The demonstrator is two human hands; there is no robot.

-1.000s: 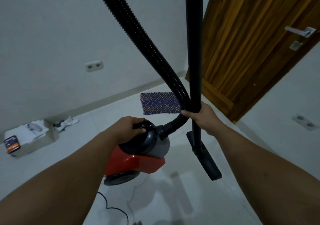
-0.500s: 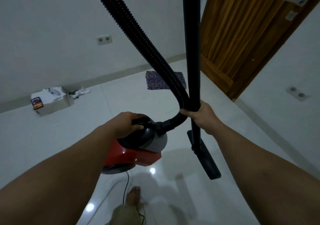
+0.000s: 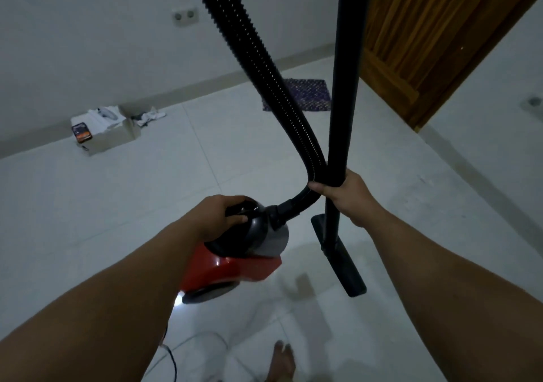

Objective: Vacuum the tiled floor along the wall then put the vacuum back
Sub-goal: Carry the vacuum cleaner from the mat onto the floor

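A red and black canister vacuum (image 3: 235, 270) hangs above the white tiled floor (image 3: 147, 205), carried by its black top handle in my left hand (image 3: 217, 214). A ribbed black hose (image 3: 258, 58) curves up from its front. My right hand (image 3: 346, 196) grips the black wand (image 3: 343, 87) and the hose together. The flat floor nozzle (image 3: 343, 264) hangs at the wand's lower end, off the tiles. The white wall (image 3: 88, 43) with its baseboard runs across the back.
A white cardboard box (image 3: 102, 128) with small items stands by the wall at left. A small purple mat (image 3: 305, 93) lies near the wooden door (image 3: 426, 43) at right. A wall socket (image 3: 185, 15) sits above. A black cord (image 3: 173, 364) and my bare foot (image 3: 282, 361) are below.
The view has shifted back and to the right: box, mat and socket have drifted rightward and away. My foot has come into view. Both hands keep the same grip.
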